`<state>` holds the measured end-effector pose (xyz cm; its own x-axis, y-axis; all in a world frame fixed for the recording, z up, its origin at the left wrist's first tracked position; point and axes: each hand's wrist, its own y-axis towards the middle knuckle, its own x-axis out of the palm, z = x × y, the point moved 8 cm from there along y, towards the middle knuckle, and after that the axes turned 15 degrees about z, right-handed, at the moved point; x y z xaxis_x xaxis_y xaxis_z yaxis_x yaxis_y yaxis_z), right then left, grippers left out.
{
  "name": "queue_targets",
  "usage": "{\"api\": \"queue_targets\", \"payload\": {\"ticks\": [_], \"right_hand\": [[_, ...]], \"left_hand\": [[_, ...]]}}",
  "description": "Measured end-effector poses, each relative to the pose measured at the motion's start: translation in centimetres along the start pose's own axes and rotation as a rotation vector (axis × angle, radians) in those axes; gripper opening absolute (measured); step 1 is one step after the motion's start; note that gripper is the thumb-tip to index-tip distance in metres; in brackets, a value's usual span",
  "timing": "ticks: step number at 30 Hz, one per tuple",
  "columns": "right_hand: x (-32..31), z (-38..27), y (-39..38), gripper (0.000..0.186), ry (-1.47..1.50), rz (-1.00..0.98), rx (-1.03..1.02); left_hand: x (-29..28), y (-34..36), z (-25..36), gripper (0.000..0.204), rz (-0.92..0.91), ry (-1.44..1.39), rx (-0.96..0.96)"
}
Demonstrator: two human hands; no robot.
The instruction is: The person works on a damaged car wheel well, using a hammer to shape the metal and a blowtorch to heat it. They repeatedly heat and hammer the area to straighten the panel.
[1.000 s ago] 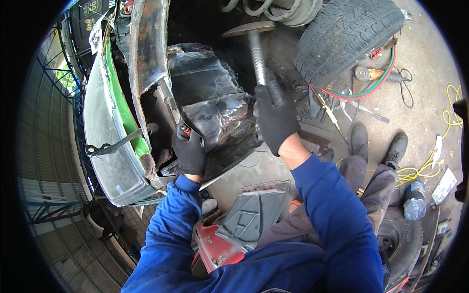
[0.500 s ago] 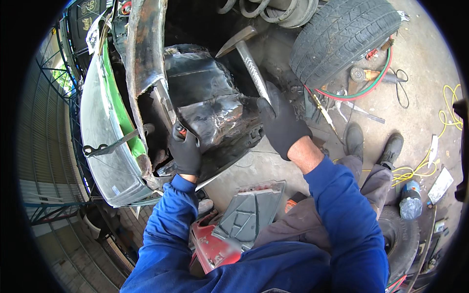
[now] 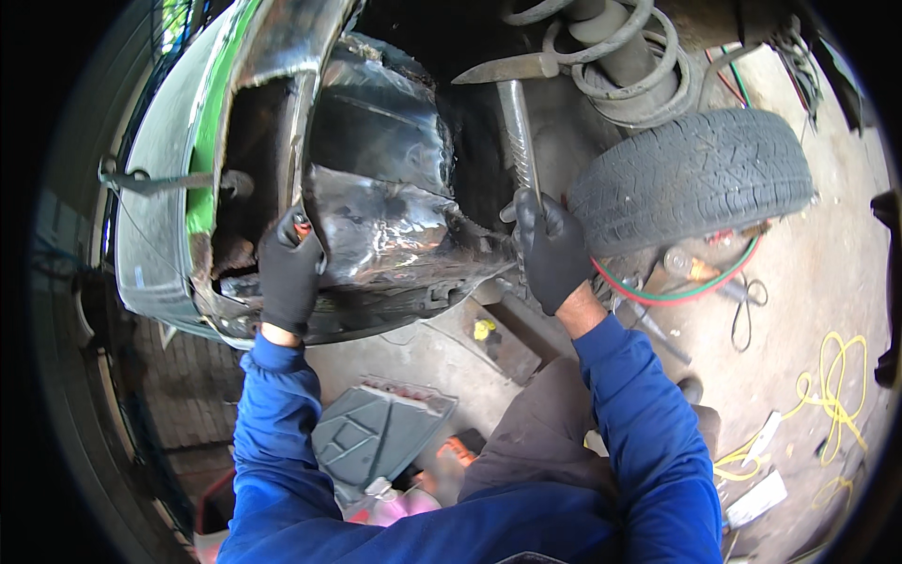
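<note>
In my right hand [image 3: 552, 254], black-gloved and closed, is a metal-handled hammer [image 3: 518, 136]. Its handle points away from me, and its long-pointed head shows just left of a coil spring. My left hand [image 3: 289, 268], also gloved, is closed around a tool with an orange-red end [image 3: 302, 228]; the rest of that tool is hard to make out. That hand is at the near end of a narrow metal strip [image 3: 297, 141] in the cut-open car body. To its right lies a bare, scorched sheet-metal panel [image 3: 376, 221].
A tyre [image 3: 695, 179] and the coil spring [image 3: 648, 75] are right of the body. An angle grinder [image 3: 691, 264], red-green hoses [image 3: 658, 299] and yellow cable [image 3: 832, 395] lie on the floor. Below my hands is a grey ribbed panel [image 3: 371, 437]. A clamp [image 3: 169, 183] grips the outer body edge.
The view has shifted, so the car body appears further left and the tyre lower. The hammer is more upright, its head now level with the spring. Both hands keep their hold.
</note>
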<state>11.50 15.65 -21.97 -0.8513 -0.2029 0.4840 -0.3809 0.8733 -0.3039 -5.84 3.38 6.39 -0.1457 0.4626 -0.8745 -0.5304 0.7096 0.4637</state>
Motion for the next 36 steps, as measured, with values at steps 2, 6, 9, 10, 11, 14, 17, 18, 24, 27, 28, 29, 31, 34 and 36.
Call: {"api": "queue_targets", "payload": {"ticks": [2, 6, 9, 10, 11, 14, 17, 18, 24, 27, 28, 29, 31, 34, 36], "right_hand": [[0.0, 0.9, 1.5, 0.047, 0.050, -0.028, 0.019], [1.0, 2.3, 3.7, 0.052, 0.304, -0.126, 0.039], [2.9, 3.1, 5.0, 0.057, 0.333, -0.233, 0.004], [3.3, 3.4, 5.2, 0.058, 0.329, -0.248, -0.009], [3.6, 3.7, 5.4, 0.058, 0.334, -0.247, -0.021], [4.4, 3.6, 5.7, 0.058, 0.392, -0.251, -0.073], [5.6, 3.4, 6.5, 0.056, 0.418, -0.267, -0.064], [6.3, 3.4, 6.7, 0.056, 0.395, -0.294, -0.039], [7.0, 3.3, 7.5, 0.052, 0.183, -0.277, -0.108], [5.9, 2.4, 6.7, 0.051, 0.266, -0.237, -0.158], [5.5, 2.0, 6.3, 0.052, 0.364, -0.221, -0.151], [5.3, 1.5, 6.2, 0.052, 0.463, -0.202, -0.146], [6.1, 0.8, 6.4, 0.055, 0.182, -0.222, -0.218], [6.0, 0.1, 7.4, 0.061, -0.177, -0.206, -0.301], [5.9, 0.1, 7.0, 0.059, -0.114, -0.232, -0.290]], "left_hand": [[-0.1, -0.2, 0.0, 0.010, 0.023, -0.024, 0.000], [-0.3, -0.6, -0.4, 0.013, 0.093, -0.121, 0.006], [-0.4, -0.6, -0.6, 0.018, 0.173, -0.164, 0.038], [-0.5, -0.7, -0.5, 0.018, 0.195, -0.145, 0.067], [-0.6, -0.7, -0.3, 0.018, 0.218, -0.115, 0.109], [-0.9, -0.8, -0.2, 0.021, 0.274, -0.106, 0.129], [-1.2, -0.9, -0.3, 0.023, 0.321, -0.094, 0.127], [-1.3, -1.0, -0.2, 0.024, 0.330, -0.069, 0.140], [-1.5, -1.1, -0.3, 0.025, 0.366, -0.081, 0.108], [-1.5, -1.3, -0.1, 0.025, 0.388, -0.095, 0.120], [-1.5, -1.3, 0.0, 0.025, 0.395, -0.097, 0.123], [-1.4, -1.3, 0.0, 0.024, 0.395, -0.108, 0.113], [-1.4, -1.5, 0.0, 0.024, 0.405, -0.132, 0.092], [-1.3, -1.5, -0.2, 0.023, 0.393, -0.191, 0.038], [-1.3, -1.6, -0.1, 0.022, 0.379, -0.191, 0.039]]}}
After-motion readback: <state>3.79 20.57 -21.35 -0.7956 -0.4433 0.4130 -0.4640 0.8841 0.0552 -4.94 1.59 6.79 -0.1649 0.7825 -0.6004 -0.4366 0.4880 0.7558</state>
